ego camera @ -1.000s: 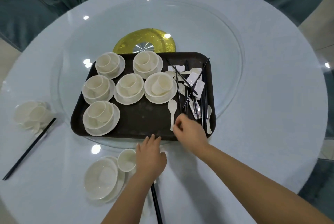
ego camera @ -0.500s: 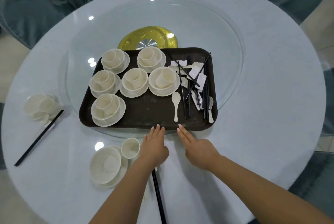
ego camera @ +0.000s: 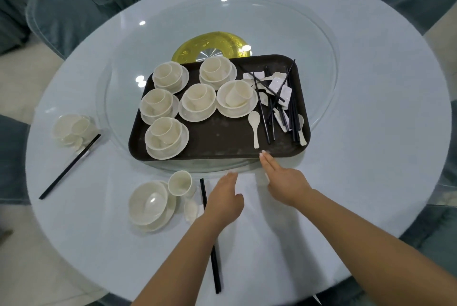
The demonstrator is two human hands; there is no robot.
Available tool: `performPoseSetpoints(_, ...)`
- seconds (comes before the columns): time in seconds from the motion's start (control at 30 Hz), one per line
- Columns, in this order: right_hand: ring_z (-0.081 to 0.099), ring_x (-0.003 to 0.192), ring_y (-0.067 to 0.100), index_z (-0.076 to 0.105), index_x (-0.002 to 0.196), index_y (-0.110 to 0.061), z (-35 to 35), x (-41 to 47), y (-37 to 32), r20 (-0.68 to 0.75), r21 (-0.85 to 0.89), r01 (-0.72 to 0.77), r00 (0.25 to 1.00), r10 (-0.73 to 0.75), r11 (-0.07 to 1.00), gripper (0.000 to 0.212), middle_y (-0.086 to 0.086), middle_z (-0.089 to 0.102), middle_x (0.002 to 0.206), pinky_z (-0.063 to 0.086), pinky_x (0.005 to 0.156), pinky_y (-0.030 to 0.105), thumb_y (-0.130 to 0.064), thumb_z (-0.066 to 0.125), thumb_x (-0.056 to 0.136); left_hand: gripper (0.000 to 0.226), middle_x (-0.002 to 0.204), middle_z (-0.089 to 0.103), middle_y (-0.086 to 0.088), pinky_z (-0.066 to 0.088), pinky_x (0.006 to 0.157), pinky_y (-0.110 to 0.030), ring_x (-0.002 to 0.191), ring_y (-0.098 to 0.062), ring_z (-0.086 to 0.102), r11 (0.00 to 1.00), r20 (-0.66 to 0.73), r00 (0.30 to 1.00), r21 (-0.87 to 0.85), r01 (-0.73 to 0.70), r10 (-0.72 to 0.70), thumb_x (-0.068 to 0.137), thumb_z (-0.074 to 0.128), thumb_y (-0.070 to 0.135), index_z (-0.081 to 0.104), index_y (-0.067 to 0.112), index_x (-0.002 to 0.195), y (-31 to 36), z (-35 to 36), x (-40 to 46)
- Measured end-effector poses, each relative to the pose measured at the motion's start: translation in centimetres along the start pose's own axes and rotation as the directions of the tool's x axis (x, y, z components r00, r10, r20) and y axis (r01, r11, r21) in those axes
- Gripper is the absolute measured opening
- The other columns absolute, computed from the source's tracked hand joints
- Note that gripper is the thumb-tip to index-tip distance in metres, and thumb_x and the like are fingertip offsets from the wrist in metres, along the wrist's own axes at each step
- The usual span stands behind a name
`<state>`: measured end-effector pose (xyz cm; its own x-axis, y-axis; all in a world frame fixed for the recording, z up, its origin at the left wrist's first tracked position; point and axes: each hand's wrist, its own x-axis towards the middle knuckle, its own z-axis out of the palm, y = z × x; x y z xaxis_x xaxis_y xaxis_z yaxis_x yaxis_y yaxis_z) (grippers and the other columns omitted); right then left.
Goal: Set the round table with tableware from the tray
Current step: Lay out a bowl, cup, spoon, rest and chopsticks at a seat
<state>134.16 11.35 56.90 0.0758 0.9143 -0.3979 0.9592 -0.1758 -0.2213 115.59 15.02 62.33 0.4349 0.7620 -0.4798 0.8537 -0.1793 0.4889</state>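
Your left hand and right hand lay flat, fingers straight, holding nothing, at the tray's six-o'clock edge; a finished setting and chopsticks sat at seven o'clock on the worktop.

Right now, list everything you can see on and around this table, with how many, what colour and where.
round table: one, pale blue cloth, fills the view
glass turntable: one, clear, table centre, gold hub
tray: one, dark brown, on the turntable's near side
bowl-and-cup sets: six, cream, tray's left half
chopsticks: several, black, tray's right side, among white rests and spoons
near place setting: one, cream, with black chopsticks
left place setting: one, cream, with black chopsticks
chairs: several, grey-blue covers, around the table
left hand: open, over the cloth
right hand: open, fingertips at the tray's near edge
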Motion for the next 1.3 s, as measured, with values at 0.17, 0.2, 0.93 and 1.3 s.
performPoseSetpoints(0.17,0.039,0.056,0.015,-0.005,0.156,-0.019,-0.4,-0.1,1.9,-0.033,0.011,-0.047,0.998,0.048,0.999,0.079,-0.007,-0.013,0.163,0.026,0.045,0.026,-0.017,0.042,0.093,0.058,0.161,0.019,0.003,0.015,0.117,-0.024,0.147,-0.010,0.016,0.998,-0.034,0.999,-0.062,0.023,-0.025,0.098,0.048,0.019,0.026,0.017,0.152,0.3,0.5,-1.7)
performPoseSetpoints(0.2,0.042,0.060,0.016,-0.004,0.156,-0.019,-0.5,0.0,2.1,-0.040,0.016,-0.066,0.997,0.067,0.998,0.078,-0.007,-0.012,0.163,0.026,0.046,0.027,-0.018,0.043,0.093,0.058,0.161,0.019,0.004,0.016,0.118,-0.025,0.147,-0.010,0.016,0.997,-0.042,0.999,-0.075,0.024,-0.027,0.098,0.048,0.020,0.027,0.018,0.152,0.4,0.6,-2.2)
performPoseSetpoints(0.93,0.057,0.071,0.021,-0.005,0.156,-0.015,-2.1,-0.4,-3.8,0.003,-0.088,-0.057,0.998,0.058,0.994,0.075,-0.005,-0.019,0.162,0.040,0.057,0.027,-0.019,0.040,0.096,0.054,0.157,0.028,0.011,0.021,0.118,-0.030,0.143,-0.007,0.025,0.965,-0.108,0.994,-0.262,-0.007,-0.022,0.098,0.050,0.027,0.033,0.025,0.149,-2.5,-0.2,-7.2)
performPoseSetpoints(1.3,0.041,0.051,0.008,0.001,0.156,-0.017,-2.3,-4.3,-3.1,-0.043,-0.104,-0.114,0.993,0.110,0.988,0.071,-0.007,-0.014,0.163,0.030,0.045,0.022,-0.022,0.040,0.097,0.053,0.153,0.034,0.006,0.025,0.111,-0.023,0.139,-0.012,0.033,0.968,-0.072,0.997,-0.248,-0.028,0.011,0.097,0.052,0.032,0.036,0.025,0.147,-1.3,1.1,-7.5)
